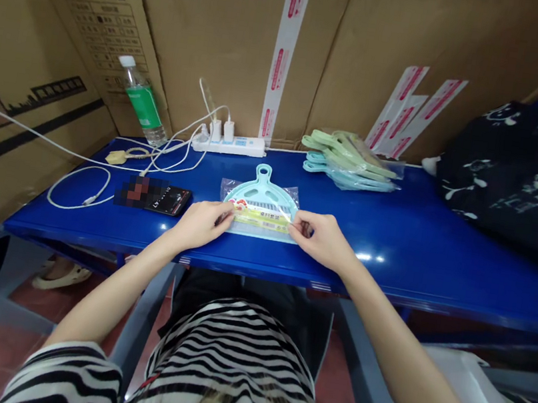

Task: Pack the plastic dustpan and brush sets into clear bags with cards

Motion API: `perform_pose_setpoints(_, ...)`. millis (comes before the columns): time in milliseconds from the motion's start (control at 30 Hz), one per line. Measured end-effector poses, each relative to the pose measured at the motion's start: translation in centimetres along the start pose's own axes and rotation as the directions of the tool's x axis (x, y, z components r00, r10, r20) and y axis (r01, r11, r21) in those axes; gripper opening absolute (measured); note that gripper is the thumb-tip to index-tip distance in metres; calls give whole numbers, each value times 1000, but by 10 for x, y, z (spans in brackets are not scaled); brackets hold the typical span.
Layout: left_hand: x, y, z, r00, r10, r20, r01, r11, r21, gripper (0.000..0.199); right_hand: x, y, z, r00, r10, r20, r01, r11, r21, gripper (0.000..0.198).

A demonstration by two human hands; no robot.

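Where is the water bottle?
The water bottle stands at the back left of the blue table, leaning against the cardboard boxes, left of the power strip.

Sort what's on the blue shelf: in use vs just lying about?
In use: left hand and right hand pinching the card label on the bagged teal plastic paddle; paddle stack.
Lying about: phone, power strip, water bottle, black bag.

Light-blue strainer (260,195); blue table (423,251); green-labelled bottle (142,102); black-white striped shirt (234,365).
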State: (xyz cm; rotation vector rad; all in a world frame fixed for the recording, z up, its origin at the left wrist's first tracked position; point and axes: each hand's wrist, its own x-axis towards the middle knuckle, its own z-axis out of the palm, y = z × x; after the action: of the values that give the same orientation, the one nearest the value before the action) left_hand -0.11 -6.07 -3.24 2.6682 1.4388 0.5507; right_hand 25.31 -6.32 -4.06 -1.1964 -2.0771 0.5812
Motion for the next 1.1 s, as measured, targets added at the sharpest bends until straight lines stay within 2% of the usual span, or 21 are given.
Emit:
perform_pose_setpoints(200,1,-1,5,999,-46,-27,45,998,-32,11,0,-3,8,994,33,-100,-40,997,-71,26)
perform_pose_setpoints(333,1,-1,7,999,-23,-40,23,1000,4,3,0,-1,7,985,-69,-155,50,991,-125,20)
perform_pose_setpoints(433,-1,-1,7,999,-4,-52,6,1000,27,7,1,0,7,975,-113,-193,93,989,-112,11)
perform_pose_setpoints(667,-4,-4,7,983,43,-181,-50,998,-36,12,1,0,7,994,-15,-106,17,1000,23,8)
perform_pose_setpoints(867,-1,-6,8,993,-4,-122,-8,996,-94,22,1,1,8,995,-33,-98,37,999,33,13)
perform_pose_setpoints(1100,0,-5,9,996,-15,-83,13,1000,-26,23,4,6,11,990,-89,-112,95,995,43,12)
